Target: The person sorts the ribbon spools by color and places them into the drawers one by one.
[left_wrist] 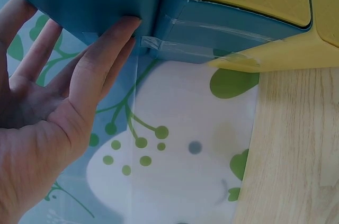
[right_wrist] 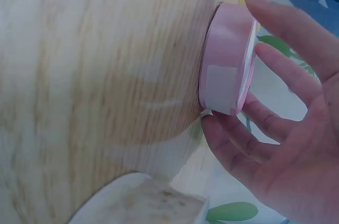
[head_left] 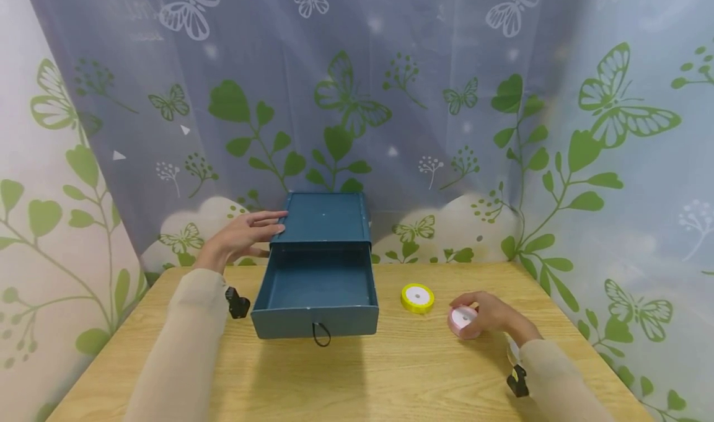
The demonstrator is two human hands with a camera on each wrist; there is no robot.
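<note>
"Which hand is close to the pink roll (head_left: pixel 461 317)?"

"The right hand (head_left: pixel 495 315). The pink roll is right at its left side, under its fingers."

"Is that hand holding it?"

"Yes, the fingers bend around the pink roll's edge. I can't tell how hard they squeeze."

"Does the pink roll have a long side?"

"No, it's round and flat, like a wheel lying down. Its white face points up, and its edge is down by the surface (head_left: pixel 446 378). I can't tell if it's up a tiny bit."

"What else is left of the right hand?"

"First the yellow roll (head_left: pixel 417 302), near it and a bit farther forward. Then the drawer (head_left: pixel 290 324), well apart from it. The drawer sticks out of the front of the box (head_left: pixel 326 217)."

"And the left hand (head_left: pixel 241 236)?"

"It's much farther from the pink roll, with the box between. Its fingers are mostly straight and touch the box's side. They aren't wrapped around anything."
</note>
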